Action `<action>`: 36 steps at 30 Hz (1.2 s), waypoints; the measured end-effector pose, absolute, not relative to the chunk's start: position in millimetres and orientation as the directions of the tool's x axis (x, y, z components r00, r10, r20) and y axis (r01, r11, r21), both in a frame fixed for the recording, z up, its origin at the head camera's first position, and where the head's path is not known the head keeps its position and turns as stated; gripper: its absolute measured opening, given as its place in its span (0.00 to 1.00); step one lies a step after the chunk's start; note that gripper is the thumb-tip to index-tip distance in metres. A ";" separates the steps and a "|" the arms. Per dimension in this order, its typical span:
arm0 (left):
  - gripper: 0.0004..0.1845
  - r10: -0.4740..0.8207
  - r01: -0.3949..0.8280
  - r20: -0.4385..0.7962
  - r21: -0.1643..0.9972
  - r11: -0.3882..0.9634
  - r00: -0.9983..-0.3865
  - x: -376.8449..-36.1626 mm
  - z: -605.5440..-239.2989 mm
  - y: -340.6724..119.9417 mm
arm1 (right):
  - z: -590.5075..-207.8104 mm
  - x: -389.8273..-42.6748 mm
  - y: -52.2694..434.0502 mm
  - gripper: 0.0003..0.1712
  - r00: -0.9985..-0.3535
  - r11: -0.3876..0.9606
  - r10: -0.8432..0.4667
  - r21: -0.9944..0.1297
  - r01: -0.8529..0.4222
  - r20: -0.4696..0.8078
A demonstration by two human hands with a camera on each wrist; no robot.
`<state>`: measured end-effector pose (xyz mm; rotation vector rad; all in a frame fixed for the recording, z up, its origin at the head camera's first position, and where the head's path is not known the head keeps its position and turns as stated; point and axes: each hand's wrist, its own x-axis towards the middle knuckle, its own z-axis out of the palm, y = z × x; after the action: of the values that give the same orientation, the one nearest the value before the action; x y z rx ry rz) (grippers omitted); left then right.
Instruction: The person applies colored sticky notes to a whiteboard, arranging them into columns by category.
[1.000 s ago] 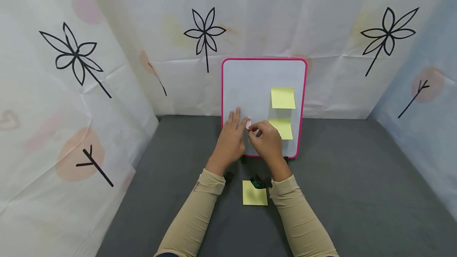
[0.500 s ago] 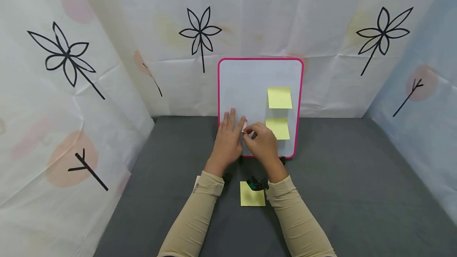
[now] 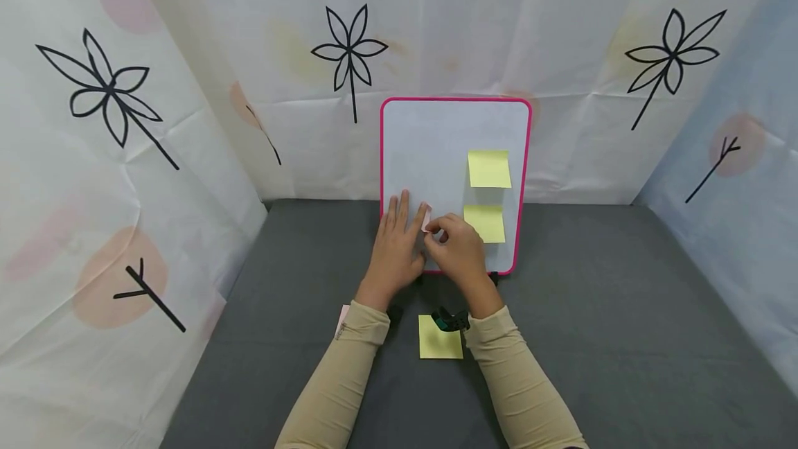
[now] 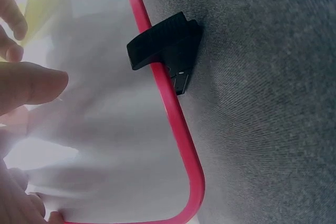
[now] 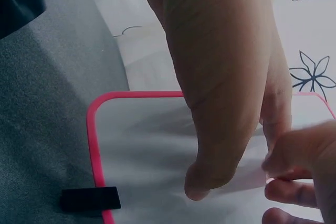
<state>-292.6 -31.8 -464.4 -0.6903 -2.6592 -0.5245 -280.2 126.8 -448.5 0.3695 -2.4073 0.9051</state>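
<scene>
A pink-framed whiteboard [image 3: 430,137] stands upright on the grey table. My left hand [image 3: 394,251] rests on its lower left part, fingers straight and slightly spread; its thumb [image 4: 37,85] shows in the left wrist view. Beside the left index finger my right hand [image 3: 460,248] pinches the edge of a pink sticky note [image 3: 427,217] between thumb and index finger. Most of that note is hidden by the hands. Two yellow sticky notes, an upper one [image 3: 489,169] and a lower one [image 3: 491,224], are on the board's right side.
Another yellow sticky note [image 3: 440,344] lies on the table [image 3: 598,310] between the forearms. A pink paper [image 3: 341,317] shows partly beside the left sleeve. Black clip feet [image 4: 165,40] hold the board's lower edge. A patterned cloth backdrop [image 3: 262,54] surrounds the table.
The camera view has shifted slightly. My right hand's pinch has moved a little down on the board, and the left hand has shifted slightly left. The pink paper by the left sleeve has come into view.
</scene>
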 end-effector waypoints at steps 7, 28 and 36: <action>0.51 0.387 0.518 0.423 0.256 0.816 -0.819 -291.6 -467.3 -31.4 | -450.9 -280.9 128.1 0.13 -0.836 0.728 -0.048 -0.554 -0.404 0.547; 0.54 0.368 0.483 0.387 0.256 0.838 -0.845 -287.8 -465.8 -28.5 | -456.2 -288.2 127.5 0.30 -0.864 0.781 -0.026 -0.530 -0.331 0.503; 0.54 0.375 0.495 0.403 0.250 0.832 -0.835 -287.7 -466.3 -29.0 | -452.7 -285.7 126.3 0.32 -0.888 0.783 -0.044 -0.536 -0.315 0.457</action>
<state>-287.7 -29.0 -466.3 -0.6555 -2.6742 -0.4963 -285.7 126.3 -452.7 0.2710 -2.5489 0.8719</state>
